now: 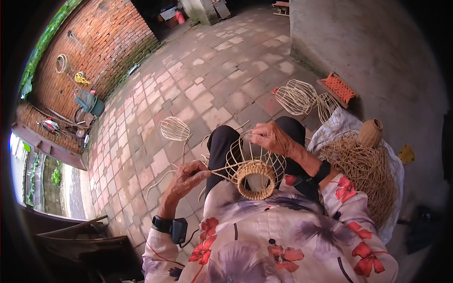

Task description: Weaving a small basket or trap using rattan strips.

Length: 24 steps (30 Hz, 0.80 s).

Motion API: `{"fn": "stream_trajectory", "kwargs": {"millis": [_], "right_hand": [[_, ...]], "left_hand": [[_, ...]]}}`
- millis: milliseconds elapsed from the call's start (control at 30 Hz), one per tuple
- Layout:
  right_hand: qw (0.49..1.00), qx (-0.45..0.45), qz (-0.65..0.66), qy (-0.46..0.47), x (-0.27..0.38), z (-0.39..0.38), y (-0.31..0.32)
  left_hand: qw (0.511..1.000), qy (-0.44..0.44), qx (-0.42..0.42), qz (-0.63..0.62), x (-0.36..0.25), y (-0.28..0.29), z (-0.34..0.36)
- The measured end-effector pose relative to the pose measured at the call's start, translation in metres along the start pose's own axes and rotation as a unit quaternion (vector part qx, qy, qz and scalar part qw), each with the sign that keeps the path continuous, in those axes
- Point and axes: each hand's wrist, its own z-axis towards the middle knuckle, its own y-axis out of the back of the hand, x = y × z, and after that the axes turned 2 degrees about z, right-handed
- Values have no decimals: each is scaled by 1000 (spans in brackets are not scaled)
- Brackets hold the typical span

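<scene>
Between my knees rests a partly woven basket, its ring of twisted straw-coloured cord facing me and its thin wire frame bulging out beyond. My left hand is closed on a strand of cord, which runs taut to the left side of the woven ring. At the frame's far end my right hand has its fingers bent and closed round the wires. Whatever lies under those fingertips is hidden. Loose cord tails hang beside my left knee.
On my right, a white sack bears a heap of loose cord and a finished woven vessel. Bare wire frames lie on the paving, one ahead left, others ahead right near an orange-topped stool. Dark furniture stands at lower left.
</scene>
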Motion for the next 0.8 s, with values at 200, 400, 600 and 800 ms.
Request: {"fn": "stream_trajectory", "kwargs": {"millis": [200, 400, 600, 800], "right_hand": [[981, -108, -113, 114, -14, -26, 12], [966, -190, 109, -137, 18, -55, 7], [990, -139, -34, -1, 18, -55, -1], [986, -80, -125, 73, 14, -48, 4]], "left_hand": [[995, -1, -92, -39, -5, -13, 7], [981, -58, -170, -78, -7, -26, 14], [993, -33, -112, -25, -21, -66, 21], [989, -44, -144, -17, -33, -78, 24]]}}
